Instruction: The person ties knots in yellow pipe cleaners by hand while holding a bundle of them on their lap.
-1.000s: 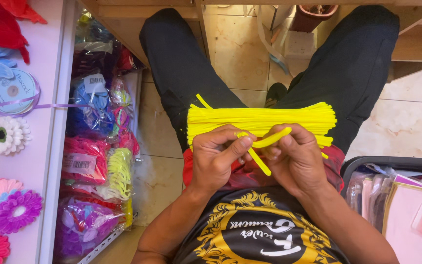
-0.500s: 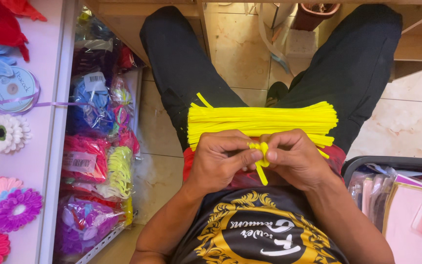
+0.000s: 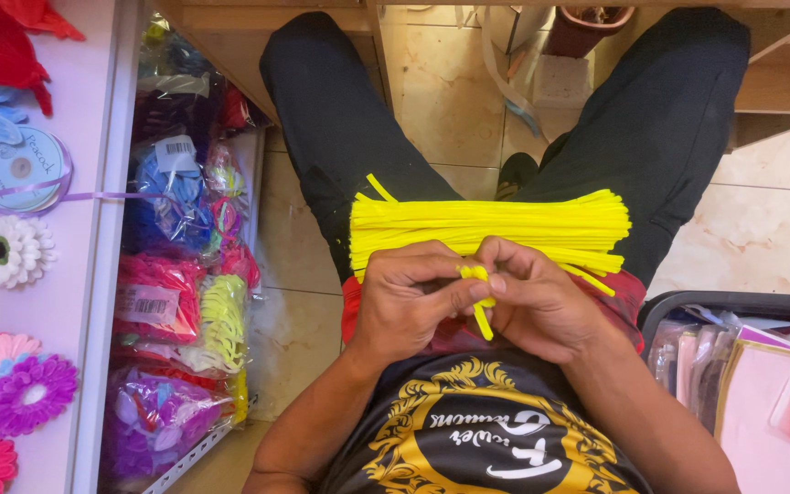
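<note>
Yellow fuzzy stick [image 3: 479, 297], bent small, sits pinched between the left hand [image 3: 409, 297] and the right hand [image 3: 541, 306] in the head view, just in front of the big bundle of yellow sticks [image 3: 491, 229] that lies across the person's lap. A second ago this stick stuck out long and slanted between the hands; half a second ago it was folded shorter; now it is curled tight at the top, with one short tail poking down toward the black and gold shirt [image 3: 482, 444]. Both hands are closed on the stick, thumbs and fingertips pressed together, and they have moved closer until they touch. That looks like the bending is well along and the stick is turning into a little loop or twist. The bundle has not moved. Left of the bundle, bags of coloured craft stuff [image 3: 180, 302] fill a shelf, and paper flowers [image 3: 11, 249] lie on the pink desk [image 3: 93, 302] beyond. Right of the bundle stands a dark box of papers [image 3: 733, 357].
</note>
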